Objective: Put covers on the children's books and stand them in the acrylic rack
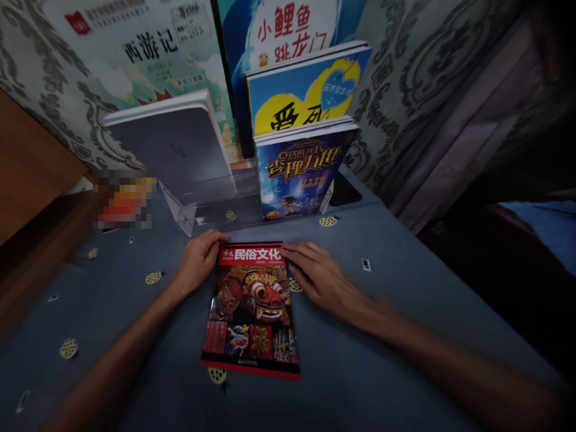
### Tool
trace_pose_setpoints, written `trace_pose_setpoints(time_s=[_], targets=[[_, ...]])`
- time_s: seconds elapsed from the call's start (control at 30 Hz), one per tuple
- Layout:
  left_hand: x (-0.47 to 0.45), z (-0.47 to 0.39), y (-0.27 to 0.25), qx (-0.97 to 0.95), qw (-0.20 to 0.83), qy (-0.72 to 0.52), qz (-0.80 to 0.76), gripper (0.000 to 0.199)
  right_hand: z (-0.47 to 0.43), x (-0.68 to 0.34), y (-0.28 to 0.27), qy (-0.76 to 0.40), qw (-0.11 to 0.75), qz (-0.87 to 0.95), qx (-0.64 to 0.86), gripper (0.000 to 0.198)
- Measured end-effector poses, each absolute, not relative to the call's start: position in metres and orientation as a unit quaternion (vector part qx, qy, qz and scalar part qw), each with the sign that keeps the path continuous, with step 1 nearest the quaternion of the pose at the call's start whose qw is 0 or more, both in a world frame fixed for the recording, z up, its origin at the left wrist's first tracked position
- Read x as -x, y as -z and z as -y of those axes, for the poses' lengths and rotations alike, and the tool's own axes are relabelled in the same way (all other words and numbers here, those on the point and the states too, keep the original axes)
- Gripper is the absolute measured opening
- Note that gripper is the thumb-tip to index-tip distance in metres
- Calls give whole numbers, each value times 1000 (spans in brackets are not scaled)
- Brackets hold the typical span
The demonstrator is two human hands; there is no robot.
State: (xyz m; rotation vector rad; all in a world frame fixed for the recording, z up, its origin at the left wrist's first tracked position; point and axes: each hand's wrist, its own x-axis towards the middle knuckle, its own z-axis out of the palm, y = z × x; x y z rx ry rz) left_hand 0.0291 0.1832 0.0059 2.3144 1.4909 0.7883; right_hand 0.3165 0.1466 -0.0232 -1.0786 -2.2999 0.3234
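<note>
A red and black children's book (pixel 254 309) with a mask on its cover lies face up on the blue tablecloth. At its top left corner is my left hand (pixel 200 259), its fingers bent and closed against the corner. My right hand (pixel 317 276) rests beside the top right corner, fingers stretched out, the tips touching the edge. Just beyond the book stands a clear plastic book stand (pixel 211 210). It holds a grey-covered book (pixel 175 150) on the left and a dark blue book (pixel 306 171) on the right.
Behind the dark blue book rises a blue and yellow book (pixel 288 90). Two larger books, one pale green (pixel 153 72) and one blue (pixel 238 36), lean at the back. A dark flat object (pixel 345 189) lies right of the stand. A pixelated patch hides something at left. Patterned curtains hang behind.
</note>
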Motion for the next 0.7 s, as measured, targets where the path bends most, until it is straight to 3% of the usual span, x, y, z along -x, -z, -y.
trace_pose_setpoints(time_s=[0.2, 0.7], targets=[[-36, -175, -4, -850, 56, -221, -475, 36, -147, -317, 26, -112, 284, 859, 412, 37], [-49, -164, -2, -870, -22, -142, -472, 33, -153, -320, 35, -123, 281, 866, 395, 40]])
